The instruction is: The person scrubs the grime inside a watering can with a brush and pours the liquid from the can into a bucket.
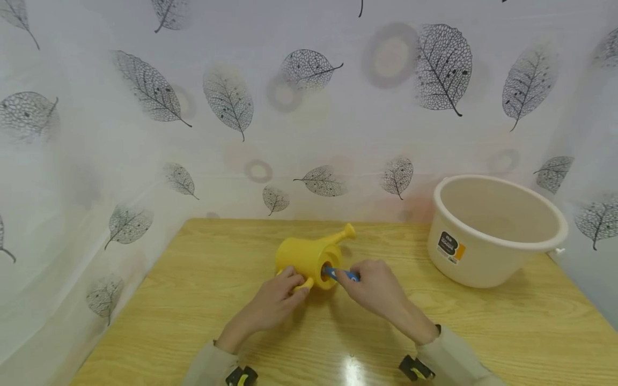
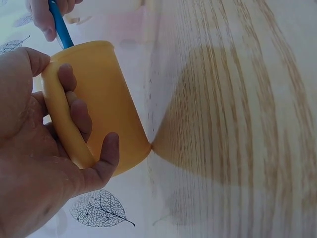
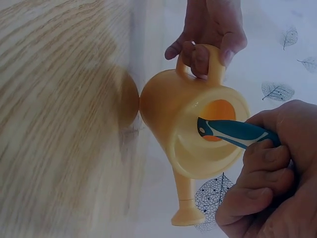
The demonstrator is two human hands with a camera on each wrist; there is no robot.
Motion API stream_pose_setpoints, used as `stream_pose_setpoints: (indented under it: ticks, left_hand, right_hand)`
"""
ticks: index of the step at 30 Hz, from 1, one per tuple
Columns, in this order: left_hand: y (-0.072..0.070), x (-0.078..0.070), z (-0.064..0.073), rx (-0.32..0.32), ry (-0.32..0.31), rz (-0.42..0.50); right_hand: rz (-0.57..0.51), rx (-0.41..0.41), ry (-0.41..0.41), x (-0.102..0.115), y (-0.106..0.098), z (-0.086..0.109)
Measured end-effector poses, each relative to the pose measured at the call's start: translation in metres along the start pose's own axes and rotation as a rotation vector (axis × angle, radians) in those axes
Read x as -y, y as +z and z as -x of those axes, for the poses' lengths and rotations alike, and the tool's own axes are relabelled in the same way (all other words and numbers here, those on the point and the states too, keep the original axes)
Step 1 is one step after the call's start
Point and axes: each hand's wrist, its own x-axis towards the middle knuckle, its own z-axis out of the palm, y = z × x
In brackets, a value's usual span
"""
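A yellow watering can (image 1: 300, 256) lies on its side on the wooden table, its round opening turned to the right and its spout pointing to the back right. My left hand (image 1: 277, 300) grips its handle (image 2: 64, 116), with fingers curled through the loop. My right hand (image 1: 379, 289) holds a blue-and-white handle (image 3: 237, 131) of some tool. The tool's far end goes into the can's opening and is hidden inside, so its kind cannot be told.
A large cream bucket (image 1: 497, 241) with a label stands at the right of the wooden table (image 1: 193, 289). Behind the table hangs a pale curtain (image 1: 241, 161) printed with dark leaves.
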Motion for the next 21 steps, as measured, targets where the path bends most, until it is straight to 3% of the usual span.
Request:
stream_pose_setpoints:
  ticks: [12, 21]
  left_hand:
    - [-0.001, 0.001, 0.0, 0.0, 0.017, 0.019]
    - [-0.001, 0.002, 0.0, -0.006, 0.009, 0.002]
  right_hand:
    - [-0.005, 0.01, 0.008, 0.002, 0.005, -0.002]
    - [-0.015, 0.023, 0.028, 0.008, -0.005, 0.005]
